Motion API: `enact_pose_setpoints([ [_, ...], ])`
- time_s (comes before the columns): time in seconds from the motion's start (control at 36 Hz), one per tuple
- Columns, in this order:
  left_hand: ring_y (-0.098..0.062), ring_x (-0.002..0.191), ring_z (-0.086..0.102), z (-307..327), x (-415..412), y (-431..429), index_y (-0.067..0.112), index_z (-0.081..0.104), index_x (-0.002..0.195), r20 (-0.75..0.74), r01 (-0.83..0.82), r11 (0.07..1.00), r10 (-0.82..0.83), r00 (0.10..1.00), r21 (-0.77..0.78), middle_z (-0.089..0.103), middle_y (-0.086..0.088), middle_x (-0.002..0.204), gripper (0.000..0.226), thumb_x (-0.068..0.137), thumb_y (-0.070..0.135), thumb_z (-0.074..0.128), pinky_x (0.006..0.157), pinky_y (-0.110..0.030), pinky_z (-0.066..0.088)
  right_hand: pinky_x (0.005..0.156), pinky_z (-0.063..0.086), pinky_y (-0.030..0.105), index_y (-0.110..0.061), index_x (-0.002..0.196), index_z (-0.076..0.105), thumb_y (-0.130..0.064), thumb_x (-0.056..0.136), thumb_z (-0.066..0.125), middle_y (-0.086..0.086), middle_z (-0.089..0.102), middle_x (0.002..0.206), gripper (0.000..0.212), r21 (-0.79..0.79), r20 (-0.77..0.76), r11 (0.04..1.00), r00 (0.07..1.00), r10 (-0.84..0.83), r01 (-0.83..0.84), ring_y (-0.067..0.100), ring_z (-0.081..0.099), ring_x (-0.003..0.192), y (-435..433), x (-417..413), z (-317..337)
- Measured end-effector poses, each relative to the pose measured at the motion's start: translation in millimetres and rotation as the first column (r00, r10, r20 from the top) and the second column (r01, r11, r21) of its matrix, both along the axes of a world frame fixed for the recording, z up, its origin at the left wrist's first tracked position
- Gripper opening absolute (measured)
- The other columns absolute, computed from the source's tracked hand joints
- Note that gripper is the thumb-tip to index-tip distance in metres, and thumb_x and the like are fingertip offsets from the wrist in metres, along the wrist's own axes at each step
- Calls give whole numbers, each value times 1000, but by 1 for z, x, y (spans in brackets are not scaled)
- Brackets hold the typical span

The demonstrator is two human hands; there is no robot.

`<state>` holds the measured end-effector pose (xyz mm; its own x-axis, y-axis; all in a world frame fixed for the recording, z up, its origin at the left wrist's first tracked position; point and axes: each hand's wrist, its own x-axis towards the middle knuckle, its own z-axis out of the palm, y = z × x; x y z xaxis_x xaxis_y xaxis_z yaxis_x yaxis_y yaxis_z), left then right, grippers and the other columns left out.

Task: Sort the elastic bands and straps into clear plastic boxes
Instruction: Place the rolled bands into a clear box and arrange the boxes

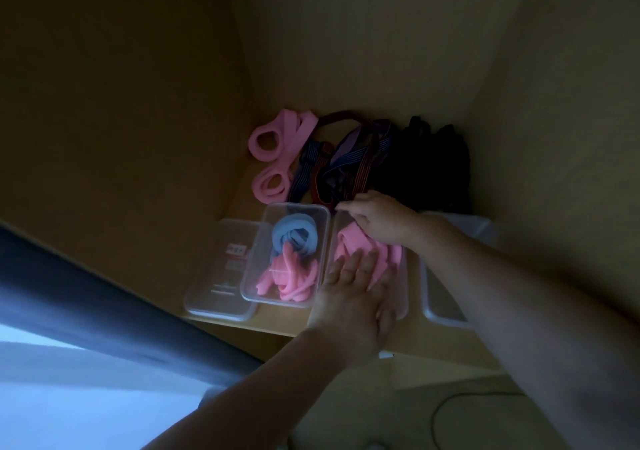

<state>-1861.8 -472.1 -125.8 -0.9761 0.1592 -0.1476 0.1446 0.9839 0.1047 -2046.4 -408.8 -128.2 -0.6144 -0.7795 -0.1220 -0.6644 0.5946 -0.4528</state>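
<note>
Wooden counter (pixel 426 344) holds everything, and we judge the sorting about half done. Unsorted at the back lie one black strap heap (pixel 433 158), a tangle of striped straps (pixel 349 158) and two pink coils (pixel 273 158). In front sit four clear pieces: a labelled lid (pixel 218 276), a middle box (pixel 294 207) with one blue band (pixel 294 235) and several pink bands (pixel 291 276), a second box (pixel 401 290), and an empty tray (pixel 443 304). Our left hand (pixel 353 293) presses the pink strap (pixel 349 241) into the second box, fingers straight and together. Our right hand (pixel 381 222) reaches its far rim; whether its fingers pinch anything, we cannot tell.

Pink and blue bands (pixel 291 262) in one clear box (pixel 322 214), pink strap (pixel 346 245) in the next box (pixel 403 293), striped straps (pixel 346 162) behind.
</note>
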Motion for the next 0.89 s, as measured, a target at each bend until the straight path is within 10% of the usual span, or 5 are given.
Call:
enact_pose_setpoints([
  [0.28,-31,147,-4,4,-7,1,31,-1,152,-36,13,999,-15,999,-51,-3,-12,160,72,82,47,1,113,-42,-13,107,29,30,-27,150,30,-17,102,34,5,40,133,49,108,-39,994,999,-5,9,21,35,123,-4,0,8],
  [0.42,-40,141,27,2,-8,-1,34,38,144,-103,24,1000,-24,994,1,30,-17,153,57,91,45,23,111,-53,8,105,37,36,-18,144,42,-23,102,40,9,44,133,43,-28,-105,992,987,-122,119,24,43,123,10,4,28],
  [0.53,-37,146,-7,2,-10,0,37,10,151,-20,43,999,-43,999,9,-4,-13,160,67,87,54,1,116,-51,-12,99,44,41,-19,136,53,-21,100,44,8,50,132,38,-18,-176,971,955,-239,240,26,49,119,29,6,38],
  [0.69,-35,145,3,10,-17,0,22,7,152,-22,10,996,-12,1000,-90,11,-12,158,81,79,57,-1,117,-53,-1,113,31,31,-15,141,47,-22,101,45,4,43,148,41,23,-8,963,963,-268,269,20,41,135,45,19,40],
  [0.89,-45,138,-28,6,-21,2,25,-20,148,56,-77,995,81,995,-61,-26,-30,150,76,89,61,12,115,-54,-12,108,29,31,-22,152,23,-21,102,41,1,33,155,54,238,-13,959,988,-153,152,23,36,138,31,25,42],
])
